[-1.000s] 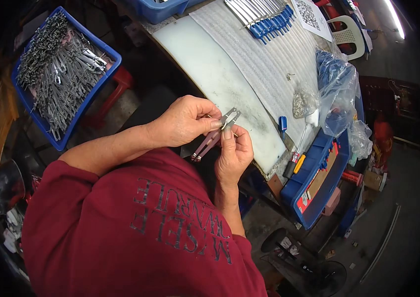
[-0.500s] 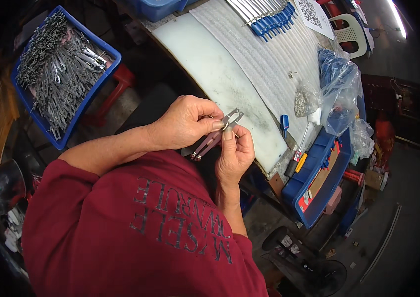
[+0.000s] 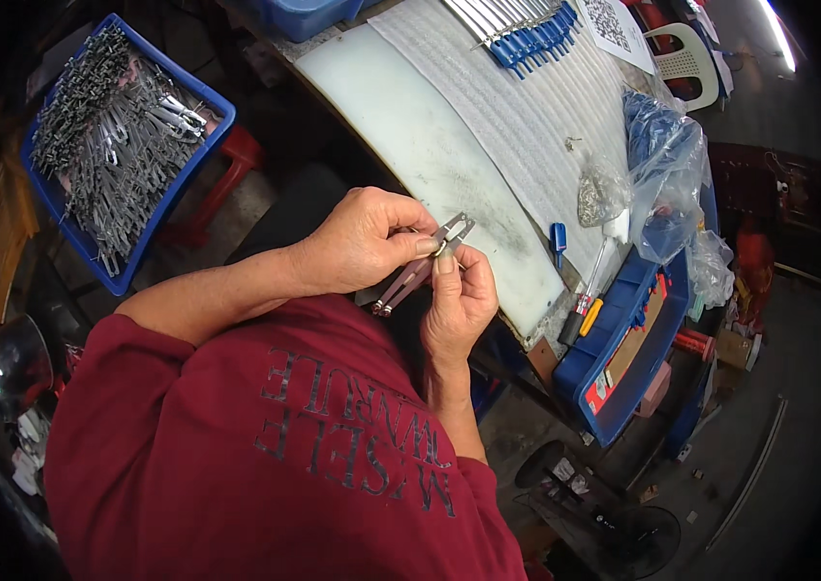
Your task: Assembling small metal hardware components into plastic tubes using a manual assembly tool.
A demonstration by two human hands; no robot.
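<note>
Both hands meet over my lap, at the near edge of the white work board. Between them is a slim, two-legged metal part, grey with a pinkish sheen, tilted so its jaw-like end points up over the board. My left hand pinches it near the middle between thumb and curled fingers. From the other side, my right hand presses its thumb and bent forefinger against the same spot. Whether a smaller piece sits between the fingertips I cannot make out. The legs spread slightly toward my shirt.
A blue bin piled with similar metal parts stands at the left. Blue-handled pieces lie in a row on foam sheet. At right are a blue tray, a screwdriver, a small blue piece and plastic bags.
Hardly anything differs. Both hands keep their grip on the metal part in nearly the same place, and the view has shifted very slightly.
</note>
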